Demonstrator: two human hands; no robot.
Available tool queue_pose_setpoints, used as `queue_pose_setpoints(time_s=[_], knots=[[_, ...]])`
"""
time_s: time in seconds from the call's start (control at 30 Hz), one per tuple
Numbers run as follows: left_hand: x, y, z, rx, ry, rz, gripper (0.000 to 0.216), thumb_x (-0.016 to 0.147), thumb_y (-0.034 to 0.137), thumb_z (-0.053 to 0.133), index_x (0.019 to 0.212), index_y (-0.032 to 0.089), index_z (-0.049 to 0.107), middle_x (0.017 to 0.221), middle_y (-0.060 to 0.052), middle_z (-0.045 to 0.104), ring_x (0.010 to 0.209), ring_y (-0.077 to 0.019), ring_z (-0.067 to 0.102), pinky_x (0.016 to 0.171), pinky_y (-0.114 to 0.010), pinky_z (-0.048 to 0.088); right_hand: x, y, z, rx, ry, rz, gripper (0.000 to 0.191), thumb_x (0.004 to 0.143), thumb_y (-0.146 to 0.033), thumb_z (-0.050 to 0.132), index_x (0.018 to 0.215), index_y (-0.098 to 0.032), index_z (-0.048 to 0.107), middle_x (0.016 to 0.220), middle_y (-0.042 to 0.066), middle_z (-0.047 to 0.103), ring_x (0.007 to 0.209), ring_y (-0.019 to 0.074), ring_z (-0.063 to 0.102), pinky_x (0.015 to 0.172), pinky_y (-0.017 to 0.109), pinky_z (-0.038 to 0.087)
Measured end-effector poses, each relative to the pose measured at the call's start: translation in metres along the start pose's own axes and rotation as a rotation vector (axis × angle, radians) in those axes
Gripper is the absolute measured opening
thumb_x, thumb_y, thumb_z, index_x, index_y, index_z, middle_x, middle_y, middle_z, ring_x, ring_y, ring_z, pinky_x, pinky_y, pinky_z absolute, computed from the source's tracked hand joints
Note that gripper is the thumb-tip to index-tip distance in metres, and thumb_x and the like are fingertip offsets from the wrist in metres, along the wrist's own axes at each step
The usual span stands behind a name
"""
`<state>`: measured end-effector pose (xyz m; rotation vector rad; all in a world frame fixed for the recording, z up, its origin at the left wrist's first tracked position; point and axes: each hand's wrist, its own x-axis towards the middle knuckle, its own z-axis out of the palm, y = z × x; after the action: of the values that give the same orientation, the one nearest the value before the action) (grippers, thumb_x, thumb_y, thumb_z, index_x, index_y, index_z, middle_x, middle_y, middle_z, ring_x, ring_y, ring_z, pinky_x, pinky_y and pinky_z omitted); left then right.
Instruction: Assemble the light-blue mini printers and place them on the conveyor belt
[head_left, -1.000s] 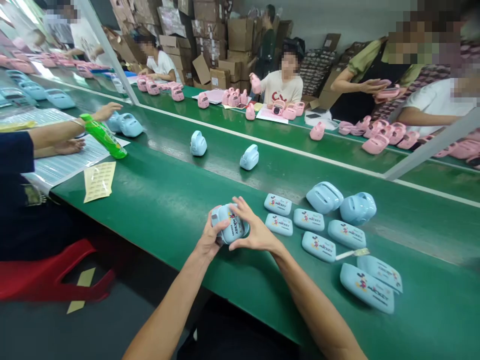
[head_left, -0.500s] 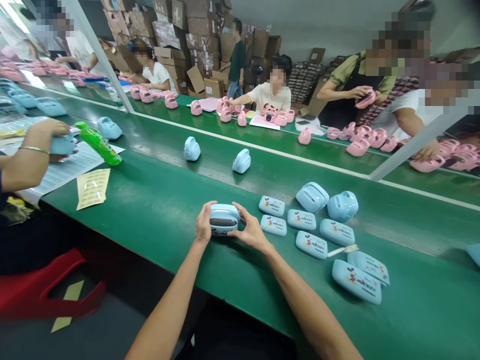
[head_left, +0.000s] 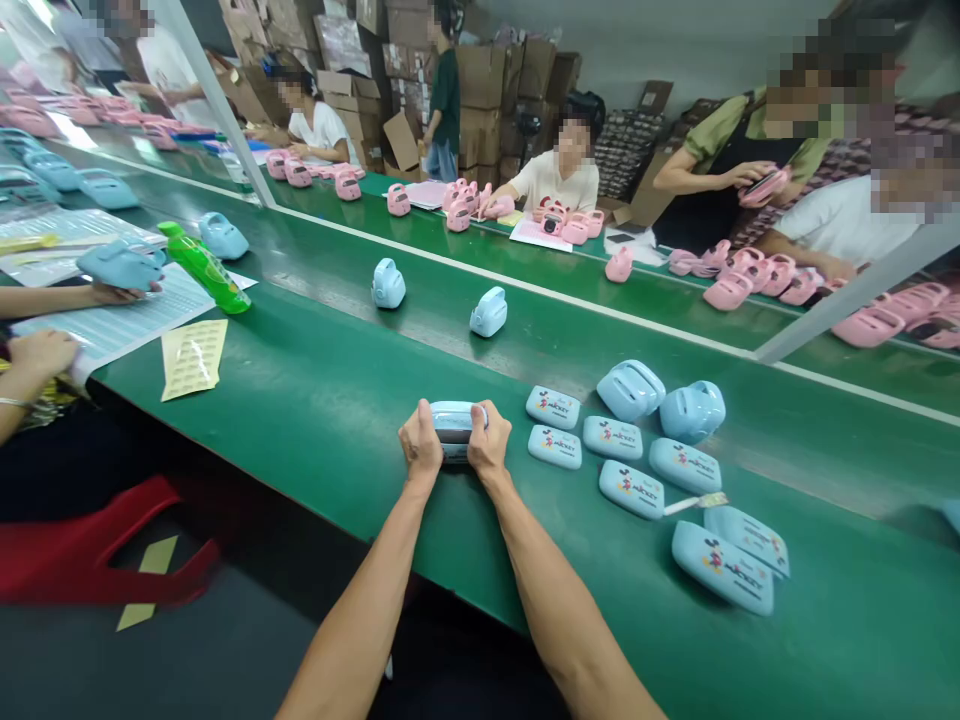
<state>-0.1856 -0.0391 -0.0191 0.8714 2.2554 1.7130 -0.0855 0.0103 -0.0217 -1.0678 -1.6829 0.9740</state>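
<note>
A light-blue plastic device (head_left: 453, 424) rests on the green conveyor belt (head_left: 322, 400) close to its near edge. My left hand (head_left: 420, 448) grips its left side and my right hand (head_left: 490, 444) grips its right side, thumbs on top. Just to the right lie several flat blue cover plates (head_left: 553, 407) printed with a cartoon mouse. Two blue housings (head_left: 630, 389) stand behind the plates.
Two more blue devices (head_left: 388, 284) sit farther out on the belt. A co-worker's hands hold a blue device (head_left: 120, 265) at left, beside a green bottle (head_left: 204, 269) and sticker sheet (head_left: 194, 357). Across a second belt people handle pink devices (head_left: 727, 290). A red stool (head_left: 90, 545) stands below left.
I turned the blue device from printed face up to lying flat, lowered it to the belt, and both hands closed tighter on its sides. The co-worker picked up a blue device.
</note>
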Motion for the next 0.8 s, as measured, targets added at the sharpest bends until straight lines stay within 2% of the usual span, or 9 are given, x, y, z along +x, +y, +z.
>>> queue_pose_setpoints(time_s=[0.1, 0.2, 0.37, 0.47, 0.53, 0.63, 0.73, 0.8], knots=[[0.001, -0.001, 0.003, 0.008, 0.022, -0.04, 0.057, 0.095, 0.061, 0.03, 0.056, 0.025, 0.051, 0.058, -0.007, 0.062, 0.064, -0.0237, 0.061, 0.065, -0.033, 0.045, 0.002, 0.001, 0.001, -0.008, 0.011, 0.026, 0.048, 0.097, -0.06, 0.029, 0.075, -0.024, 0.052, 0.061, -0.001, 0.049, 0.059, 0.0173, 0.046, 0.063, 0.029, 0.034], [0.006, -0.001, 0.004, -0.005, 0.007, -0.069, 0.06, 0.093, 0.067, 0.033, 0.057, 0.025, 0.056, 0.06, -0.008, 0.064, 0.07, -0.0265, 0.065, 0.068, -0.035, 0.048, 0.008, -0.003, -0.002, -0.001, -0.02, 0.049, 0.047, 0.098, -0.059, 0.029, 0.075, -0.024, 0.051, 0.061, -0.002, 0.049, 0.061, 0.0172, 0.045, 0.063, 0.028, 0.033], [0.018, -0.001, 0.008, -0.413, -0.148, -0.266, 0.073, 0.081, 0.085, 0.038, 0.083, 0.018, 0.067, 0.071, -0.007, 0.071, 0.075, -0.0261, 0.07, 0.071, -0.036, 0.053, 0.029, -0.009, -0.014, 0.251, -0.241, 0.091, 0.045, 0.093, -0.063, 0.042, 0.078, -0.023, 0.056, 0.073, -0.002, 0.058, 0.071, 0.0164, 0.051, 0.069, 0.027, 0.039], [0.023, 0.0, 0.007, -0.526, -0.188, -0.263, 0.077, 0.08, 0.088, 0.035, 0.095, 0.018, 0.064, 0.083, -0.009, 0.075, 0.079, -0.0248, 0.072, 0.075, -0.037, 0.056, 0.045, -0.006, -0.023, 0.308, -0.283, 0.096, 0.049, 0.089, -0.067, 0.047, 0.072, -0.021, 0.056, 0.073, -0.001, 0.062, 0.071, 0.0166, 0.055, 0.07, 0.027, 0.044], [0.025, 0.0, 0.002, -0.537, -0.188, -0.239, 0.074, 0.08, 0.085, 0.039, 0.1, 0.019, 0.063, 0.094, -0.011, 0.076, 0.088, -0.0249, 0.073, 0.081, -0.038, 0.056, 0.063, -0.001, -0.031, 0.323, -0.262, 0.112, 0.051, 0.088, -0.069, 0.048, 0.073, -0.021, 0.058, 0.073, 0.002, 0.065, 0.073, 0.0181, 0.059, 0.072, 0.029, 0.048], [0.024, -0.007, -0.006, -0.503, -0.165, -0.196, 0.064, 0.077, 0.079, 0.052, 0.1, 0.019, 0.061, 0.103, -0.013, 0.074, 0.099, -0.0263, 0.071, 0.089, -0.041, 0.055, 0.108, 0.006, -0.048, 0.294, -0.133, 0.148, 0.052, 0.089, -0.07, 0.045, 0.076, -0.021, 0.058, 0.076, 0.005, 0.068, 0.077, 0.0202, 0.064, 0.072, 0.03, 0.051], [0.02, -0.019, -0.009, -0.418, -0.158, -0.15, 0.052, 0.072, 0.068, 0.065, 0.094, 0.02, 0.062, 0.095, -0.01, 0.074, 0.096, -0.0278, 0.071, 0.093, -0.044, 0.054, 0.164, 0.01, -0.072, 0.197, 0.029, 0.181, 0.05, 0.091, -0.065, 0.048, 0.083, -0.017, 0.062, 0.082, 0.007, 0.07, 0.082, 0.0207, 0.066, 0.072, 0.03, 0.051], [0.017, -0.026, -0.008, -0.271, -0.183, -0.082, 0.045, 0.07, 0.06, 0.069, 0.092, 0.022, 0.064, 0.091, -0.008, 0.075, 0.092, -0.0282, 0.071, 0.093, -0.045, 0.054, 0.197, 0.011, -0.087, 0.108, 0.1, 0.204, 0.048, 0.094, -0.059, 0.052, 0.092, -0.013, 0.065, 0.091, 0.008, 0.072, 0.087, 0.021, 0.067, 0.076, 0.03, 0.053]])
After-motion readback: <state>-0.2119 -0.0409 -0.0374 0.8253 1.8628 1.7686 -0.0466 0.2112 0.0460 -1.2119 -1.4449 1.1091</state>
